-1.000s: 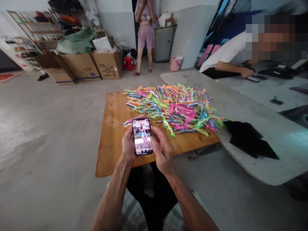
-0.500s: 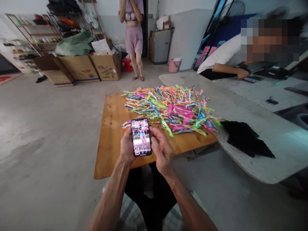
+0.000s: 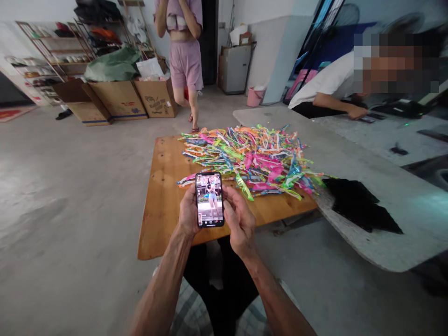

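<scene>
A black smartphone (image 3: 209,199) with a lit screen is held upright over the near edge of a low wooden table (image 3: 161,196). My left hand (image 3: 188,213) wraps its left side and back. My right hand (image 3: 238,220) curls around its right edge, thumb near the screen. Beyond the phone, a big heap of bright plastic strips (image 3: 252,156) in pink, green, orange and blue covers the table's far half.
A grey stone table (image 3: 378,186) with a black cloth (image 3: 360,205) adjoins on the right, where a person in a white shirt (image 3: 329,81) leans. Another person in pink shorts (image 3: 185,60) walks on the concrete floor. Cardboard boxes (image 3: 119,98) and shelves stand at the back left.
The person in pink shorts has walked closer and leftward. The picture on the phone screen has changed. Both my hands keep holding the phone in nearly the same place.
</scene>
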`<state>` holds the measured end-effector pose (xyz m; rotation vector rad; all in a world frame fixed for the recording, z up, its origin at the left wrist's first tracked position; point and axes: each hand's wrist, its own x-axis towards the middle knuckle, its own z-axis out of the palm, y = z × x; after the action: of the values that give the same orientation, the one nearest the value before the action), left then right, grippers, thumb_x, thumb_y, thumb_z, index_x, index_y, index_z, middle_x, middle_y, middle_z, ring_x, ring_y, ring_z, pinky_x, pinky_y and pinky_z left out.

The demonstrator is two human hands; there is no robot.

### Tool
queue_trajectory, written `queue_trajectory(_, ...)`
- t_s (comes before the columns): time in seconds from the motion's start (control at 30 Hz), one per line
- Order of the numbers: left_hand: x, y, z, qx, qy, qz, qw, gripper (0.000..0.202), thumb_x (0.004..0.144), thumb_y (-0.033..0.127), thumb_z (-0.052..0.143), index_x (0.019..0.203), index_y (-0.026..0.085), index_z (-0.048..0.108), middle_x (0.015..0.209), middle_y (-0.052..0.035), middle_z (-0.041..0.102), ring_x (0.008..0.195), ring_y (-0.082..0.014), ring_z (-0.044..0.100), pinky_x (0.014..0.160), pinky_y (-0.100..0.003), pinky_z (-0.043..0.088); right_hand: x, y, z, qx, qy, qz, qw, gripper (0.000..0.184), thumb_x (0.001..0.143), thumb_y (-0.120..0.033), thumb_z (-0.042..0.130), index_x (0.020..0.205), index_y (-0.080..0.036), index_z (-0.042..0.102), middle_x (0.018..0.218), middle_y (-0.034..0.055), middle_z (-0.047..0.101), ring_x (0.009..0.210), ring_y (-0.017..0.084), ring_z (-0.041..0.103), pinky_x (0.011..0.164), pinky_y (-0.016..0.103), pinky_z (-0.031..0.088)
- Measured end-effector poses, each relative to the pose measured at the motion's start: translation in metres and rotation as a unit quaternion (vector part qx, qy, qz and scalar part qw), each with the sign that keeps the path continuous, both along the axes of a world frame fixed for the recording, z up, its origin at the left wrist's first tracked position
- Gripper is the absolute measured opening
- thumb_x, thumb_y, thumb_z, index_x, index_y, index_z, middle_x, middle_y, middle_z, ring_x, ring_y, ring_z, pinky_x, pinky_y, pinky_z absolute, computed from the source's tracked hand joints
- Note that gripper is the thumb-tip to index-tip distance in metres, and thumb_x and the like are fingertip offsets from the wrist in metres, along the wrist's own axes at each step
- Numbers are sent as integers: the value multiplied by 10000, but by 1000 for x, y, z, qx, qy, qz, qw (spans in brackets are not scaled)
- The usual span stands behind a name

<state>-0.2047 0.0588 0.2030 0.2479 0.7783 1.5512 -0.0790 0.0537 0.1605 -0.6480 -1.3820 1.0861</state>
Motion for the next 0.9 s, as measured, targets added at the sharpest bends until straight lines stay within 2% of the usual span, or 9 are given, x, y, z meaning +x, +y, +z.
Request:
queue_trajectory(0.17, 3, 2, 2, -6, 2, 3, 1000, 399, 1000, 333, 425, 895, 86, 719, 739, -81, 733, 631, -206, 704, 705, -328, 611, 2, 0, 3, -4, -1, -13, 1000, 438, 1005, -408, 531, 1413, -248, 532, 1386, 111, 605, 1233, 286, 613, 1043, 484, 532)
queue_trajectory(0.47, 7, 3, 4, -23, -10, -27, 999, 437, 1014, 361, 374, 945, 82, 705, 812, -111, 742, 685, -220, 723, 736, -350, 607, 6, 0, 4, 12, -15, -9, 1000, 449, 1006, -365, 542, 1440, -258, 502, 1393, 109, 592, 1226, 288, 616, 1047, 502, 526)
queue_trajectory(0.57, 9, 4, 2, -26, -12, -11, 1000, 427, 1015, 337, 387, 910, 77, 708, 786, -109, 740, 661, -215, 718, 728, -349, 609, 8, 2, 5, 14, -15, -10, 1000, 443, 1006, -368, 540, 1432, -246, 519, 1380, 110, 602, 1233, 287, 610, 1058, 502, 519)
queue_trajectory(0.7, 7, 7, -3, 15, -16, 29, 999, 358, 1009, 319, 444, 921, 112, 724, 804, -72, 754, 660, -200, 720, 715, -325, 614, 11, 4, 7, -5, 18, -18, 1000, 457, 1013, -392, 520, 1442, -236, 510, 1408, 115, 587, 1279, 294, 588, 1091, 521, 501)
queue_trajectory(0.77, 4, 7, -5, 32, -20, 32, 999, 369, 1016, 365, 441, 977, 140, 731, 833, -63, 762, 679, -204, 728, 699, -322, 617, 13, 3, 7, -10, 23, -29, 999, 460, 1012, -390, 526, 1444, -235, 509, 1404, 119, 590, 1277, 294, 591, 1101, 529, 493)
queue_trajectory(0.9, -2, 4, -5, 44, -23, -42, 998, 573, 1012, 552, 346, 1047, 128, 730, 800, -111, 754, 733, -268, 743, 671, -369, 621, 19, -1, 5, -10, 34, -32, 999, 428, 1013, -358, 532, 1424, -239, 532, 1401, 120, 587, 1256, 283, 603, 1076, 493, 514)
